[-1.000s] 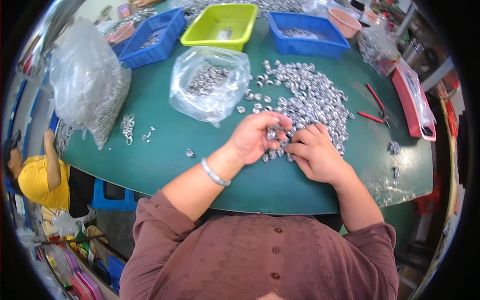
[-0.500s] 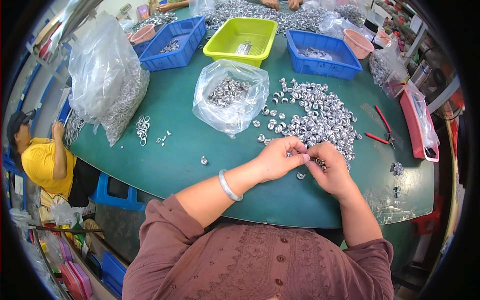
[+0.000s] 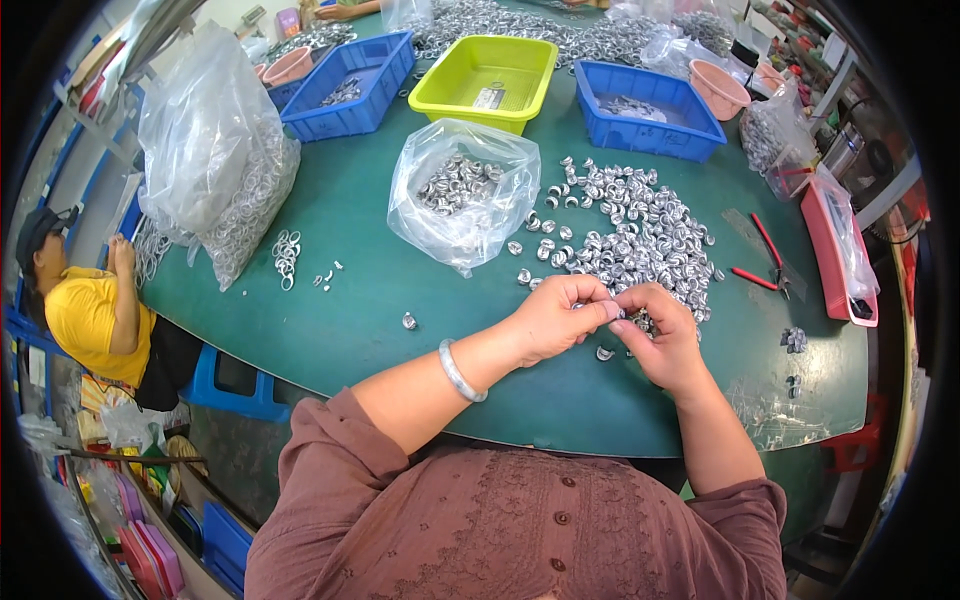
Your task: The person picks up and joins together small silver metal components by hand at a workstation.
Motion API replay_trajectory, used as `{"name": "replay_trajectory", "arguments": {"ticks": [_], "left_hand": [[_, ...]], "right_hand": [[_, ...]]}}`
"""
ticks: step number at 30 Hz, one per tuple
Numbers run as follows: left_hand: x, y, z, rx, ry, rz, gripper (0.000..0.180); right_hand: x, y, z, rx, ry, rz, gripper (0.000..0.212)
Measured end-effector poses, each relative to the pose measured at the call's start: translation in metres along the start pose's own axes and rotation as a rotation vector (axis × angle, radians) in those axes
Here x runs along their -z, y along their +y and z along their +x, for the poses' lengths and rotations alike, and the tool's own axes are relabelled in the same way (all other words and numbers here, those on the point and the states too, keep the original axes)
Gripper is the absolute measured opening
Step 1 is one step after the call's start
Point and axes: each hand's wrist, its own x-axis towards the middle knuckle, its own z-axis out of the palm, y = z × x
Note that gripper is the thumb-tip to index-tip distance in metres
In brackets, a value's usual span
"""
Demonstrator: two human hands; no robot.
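Left hand (image 3: pixel 566 320), more open a second ago, is now being met fingertip-to-fingertip by right hand (image 3: pixel 662 338), both clamped on piece (image 3: pixel 620 315); steady pinching is probably being needed.

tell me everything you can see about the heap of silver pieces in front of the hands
The heap is many small, rounded, shiny silver-grey pieces, metallic-looking, with dark grooves or gaps. They lie loose, facing various ways, on the green tabletop, dense in the middle and thinning to scattered pieces at its left. It sits between the clear plastic bag and the red-handled pliers. The left hand and right hand hide part of its near edge.
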Motion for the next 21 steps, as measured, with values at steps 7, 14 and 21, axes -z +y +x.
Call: {"name": "replay_trajectory", "arguments": {"ticks": [7,14,21], "left_hand": [[0.003,0.002,-0.001,0.052,-0.041,-0.119,0.01],[0.002,0.0,0.0,0.058,-0.007,-0.1,0.011],[0.0,-0.008,0.003,-0.136,0.093,0.128,0.011]], "right_hand": [[-0.003,0.0,-0.001,-0.048,-0.002,0.104,0.018],[-0.004,0.009,-0.005,-0.129,-0.008,0.262,0.019],[-0.007,0.013,-0.005,-0.119,0.025,0.254,0.016]]}}
